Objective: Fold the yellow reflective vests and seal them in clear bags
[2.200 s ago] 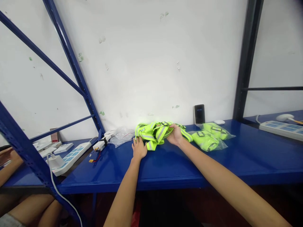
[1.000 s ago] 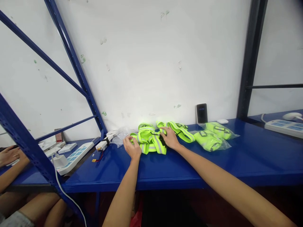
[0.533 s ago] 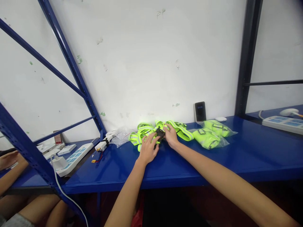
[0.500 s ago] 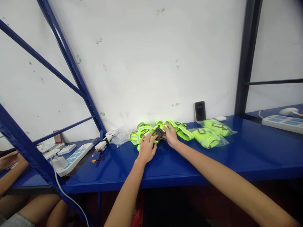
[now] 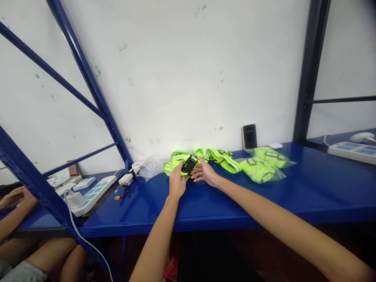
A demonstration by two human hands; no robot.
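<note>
A bright yellow-green strap point(image 5: 221, 159) with silvery stripes, a reflective harness or belt by its look, lies in loops on the blue table against the wall. Its black plastic buckle point(image 5: 188, 164) appears joined. My left hand point(image 5: 177, 183) is closed on the buckle and webbing at their left side, fingertips partly hidden. Just right of the buckle is my right hand point(image 5: 207, 174), thumb up and fingers apart; its fingertips come close to the buckle's lower edge, and contact is hard to tell.
Bagged yellow-green straps point(image 5: 260, 168) lie to the right, with a phone point(image 5: 249, 136) leaning on the wall behind. On the left are a crumpled clear bag point(image 5: 151, 167), a white device point(image 5: 126, 179) with wires, and a power strip point(image 5: 96, 194) beyond a blue post. Another person's hands point(image 5: 14, 197) show far left.
The buckle has shifted slightly left and turned to show more of its face. My right hand has loosened its grip and spread its fingers; my left hand has moved to the buckle's left side.
</note>
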